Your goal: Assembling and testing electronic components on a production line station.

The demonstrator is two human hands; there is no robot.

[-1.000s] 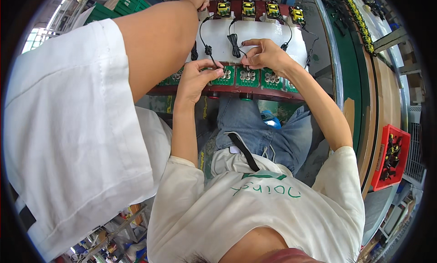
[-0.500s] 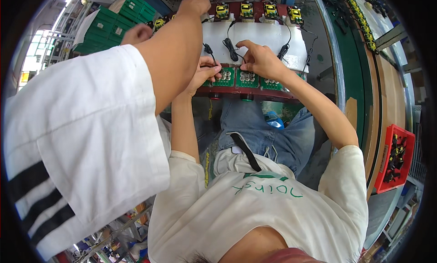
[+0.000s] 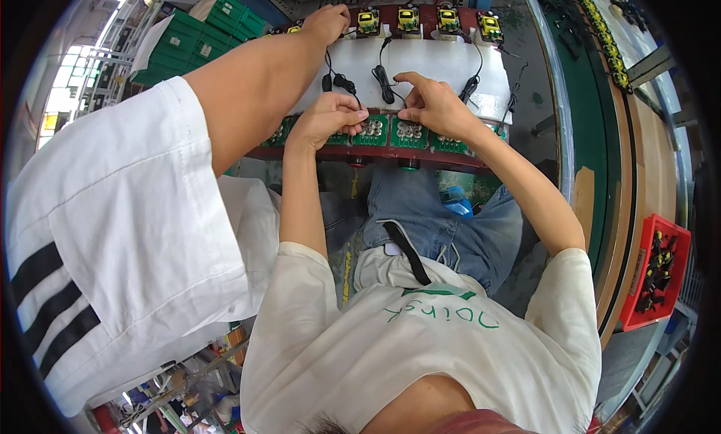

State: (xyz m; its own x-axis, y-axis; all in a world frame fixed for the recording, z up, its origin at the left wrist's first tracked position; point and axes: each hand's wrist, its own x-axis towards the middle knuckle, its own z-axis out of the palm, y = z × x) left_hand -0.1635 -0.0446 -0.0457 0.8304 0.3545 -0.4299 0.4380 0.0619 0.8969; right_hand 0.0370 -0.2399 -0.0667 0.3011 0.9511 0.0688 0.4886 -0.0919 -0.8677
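- The left hand [image 3: 328, 121] is closed in a pinch, thumb against fingertips, gripping the lower end of one black cable [image 3: 344, 83]; the very tip of that cable is hidden by the fingers.
- The bundled part of this cable lies just beyond the left hand, on a white sheet [image 3: 432, 54], and its lead runs down into the fingertips.
- The right hand [image 3: 434, 107] has its index finger raised and bent, while the thumb and another finger close on the lead of a second black cable [image 3: 381, 81]; its end is also covered.
- The coil of this second cable lies beyond and to the left of the right hand, near the raised index finger.
- Below the left fingertips sits a green circuit board [image 3: 370, 132] with round silvery parts; whether the fingers touch it cannot be told.
- A neighbouring green board [image 3: 408, 133] lies directly below the right thumb, between the two hands and a little nearer the body.
- Both boards are set in a row along a dark red frame [image 3: 451, 159], above the person's lap.
- At the far edge of the white sheet stand yellow-and-black components [image 3: 408, 19], well apart from both hands.
- A co-worker's hand [image 3: 327, 24] reaches in from the left, beyond the left hand.
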